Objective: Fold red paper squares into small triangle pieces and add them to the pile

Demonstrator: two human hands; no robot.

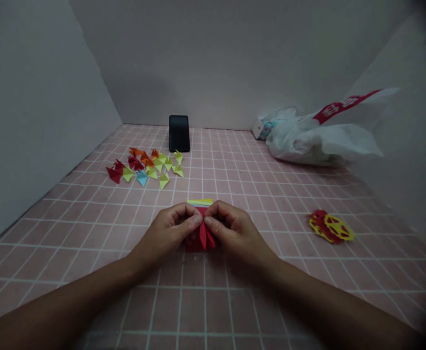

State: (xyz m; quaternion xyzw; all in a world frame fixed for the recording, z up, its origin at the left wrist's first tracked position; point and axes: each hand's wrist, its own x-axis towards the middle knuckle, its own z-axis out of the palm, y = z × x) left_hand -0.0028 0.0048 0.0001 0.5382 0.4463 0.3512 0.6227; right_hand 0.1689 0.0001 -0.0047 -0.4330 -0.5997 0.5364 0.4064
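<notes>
Two hands, left hand (169, 231) and right hand (231, 228), pinch a red paper piece (202, 236) with fingers pressed together, well in front of the phone (179, 133). Many folded pieces (147, 166) lie finished just before the phone; a coloured paper stack (200, 202) remains unfolded.

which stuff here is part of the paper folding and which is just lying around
In use:
- red paper piece, pinched by left hand and right hand
- stack of coloured paper just behind the hands
- pile of folded paper pieces
- red and yellow paper ring, seemingly built of such pieces

Lying about:
- black phone against the wall
- white plastic bag
- small box behind the bag
</notes>
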